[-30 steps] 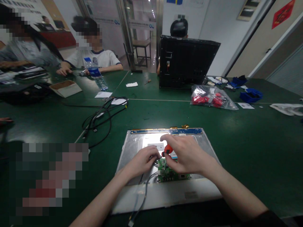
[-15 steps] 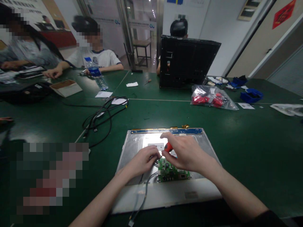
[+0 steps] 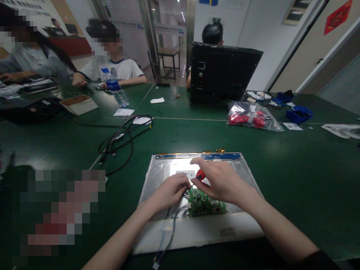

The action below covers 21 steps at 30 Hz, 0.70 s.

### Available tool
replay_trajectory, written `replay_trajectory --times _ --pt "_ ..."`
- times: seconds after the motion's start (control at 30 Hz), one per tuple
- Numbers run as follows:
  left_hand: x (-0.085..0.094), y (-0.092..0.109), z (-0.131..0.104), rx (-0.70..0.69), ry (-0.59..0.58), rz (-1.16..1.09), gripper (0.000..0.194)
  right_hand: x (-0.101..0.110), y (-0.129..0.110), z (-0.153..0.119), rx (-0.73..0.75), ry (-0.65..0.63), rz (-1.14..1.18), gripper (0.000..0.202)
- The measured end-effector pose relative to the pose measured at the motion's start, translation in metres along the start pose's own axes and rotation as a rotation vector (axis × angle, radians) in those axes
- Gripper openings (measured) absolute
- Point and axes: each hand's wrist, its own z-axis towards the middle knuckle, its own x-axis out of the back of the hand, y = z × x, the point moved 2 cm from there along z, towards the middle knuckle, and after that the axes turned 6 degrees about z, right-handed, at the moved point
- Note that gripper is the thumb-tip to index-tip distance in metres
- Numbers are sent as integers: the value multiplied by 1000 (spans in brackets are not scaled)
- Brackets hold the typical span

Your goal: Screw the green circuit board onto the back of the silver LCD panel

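Observation:
My right hand point(image 3: 221, 180) is closed on a screwdriver with a red and dark handle point(image 3: 200, 174). Its thin shaft slants down and left to the upper left corner of a green circuit board point(image 3: 206, 204). Close by that corner, the fingers of my left hand point(image 3: 174, 188) are pinched together; what lies between them is hidden. Under both hands is a flat display panel point(image 3: 149, 179), its silvery metal back facing up and a blue strip board point(image 3: 182, 156) along its far edge. A grey cable point(image 3: 173, 225) runs from the board's left side toward me, ending in a white connector.
Tangled black cables point(image 3: 131, 138) lie left of the panel. Beyond stand a black monitor housing point(image 3: 225, 73) and a water bottle point(image 3: 114, 86). A clear bag with red items point(image 3: 253, 115) and blue pieces point(image 3: 298, 113) lie at the back right. Other people sit across the green table point(image 3: 295, 168).
The screwdriver handle has turned in my right hand, showing its dark part. My hands stay in place. Across the table, a person's hand has drawn back; another hand at far left is gone.

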Motion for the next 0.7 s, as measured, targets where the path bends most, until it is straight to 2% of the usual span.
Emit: replay_trajectory --times 0.3,0.4,0.53,0.7 --pt "2 3 0 21 6 10 17 5 -2 -2 30 -20 47 38" --pt "2 2 0 16 3 22 15 4 -1 -1 9 -27 42 41" --pt "1 2 0 14 5 11 18 1 0 0 -36 -15 0 35" --pt "2 3 0 17 1 -14 18 -2 1 -1 -13 3 27 40"
